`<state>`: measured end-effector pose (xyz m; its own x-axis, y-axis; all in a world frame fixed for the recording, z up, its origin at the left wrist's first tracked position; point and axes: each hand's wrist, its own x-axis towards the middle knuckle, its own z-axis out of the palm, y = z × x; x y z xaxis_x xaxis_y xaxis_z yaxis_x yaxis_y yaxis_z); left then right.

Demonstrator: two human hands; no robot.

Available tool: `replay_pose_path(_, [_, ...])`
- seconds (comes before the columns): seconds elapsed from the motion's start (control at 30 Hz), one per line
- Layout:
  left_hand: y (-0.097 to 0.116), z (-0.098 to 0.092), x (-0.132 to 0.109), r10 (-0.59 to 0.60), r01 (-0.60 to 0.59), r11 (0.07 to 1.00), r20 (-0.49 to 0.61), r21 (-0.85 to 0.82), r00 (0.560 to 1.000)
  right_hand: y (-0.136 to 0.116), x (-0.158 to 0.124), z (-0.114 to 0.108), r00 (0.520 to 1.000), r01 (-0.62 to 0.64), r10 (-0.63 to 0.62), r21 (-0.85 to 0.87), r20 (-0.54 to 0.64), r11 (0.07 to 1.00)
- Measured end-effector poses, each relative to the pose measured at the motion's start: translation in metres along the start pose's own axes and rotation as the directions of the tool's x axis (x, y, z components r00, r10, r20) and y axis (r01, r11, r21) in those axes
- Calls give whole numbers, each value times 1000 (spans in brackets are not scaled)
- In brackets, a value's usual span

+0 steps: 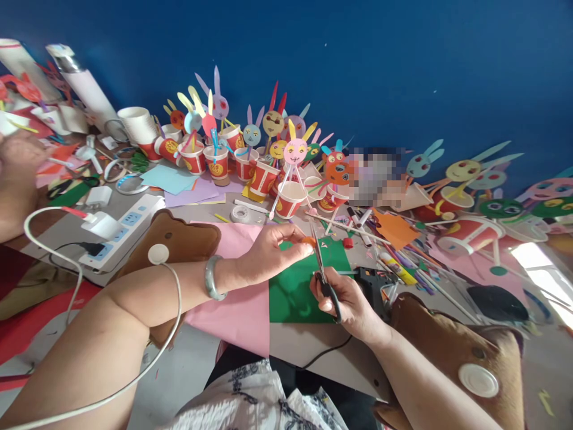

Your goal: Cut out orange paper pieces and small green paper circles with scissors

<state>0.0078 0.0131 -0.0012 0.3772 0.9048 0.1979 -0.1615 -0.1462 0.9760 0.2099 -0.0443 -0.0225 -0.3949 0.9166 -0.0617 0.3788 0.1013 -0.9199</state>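
Head view, left hand pinching orange piece, right hand gripping scissors, rabbit face above cup

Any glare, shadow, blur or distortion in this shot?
Head view: blown-out glare at the right edge; dark shadows on the green paper; another person's hand at far left looks soft; the scissors look fairly sharp; wide-angle stretch toward the sides; a pixelated block hides part of the background.
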Motion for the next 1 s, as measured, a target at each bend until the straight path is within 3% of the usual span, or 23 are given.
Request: replay_pose_path(1.0, [3, -2, -1, 28, -28, 1000, 9, -8, 1000, -3, -1, -1, 1000, 6, -6, -3, 1, 1000])
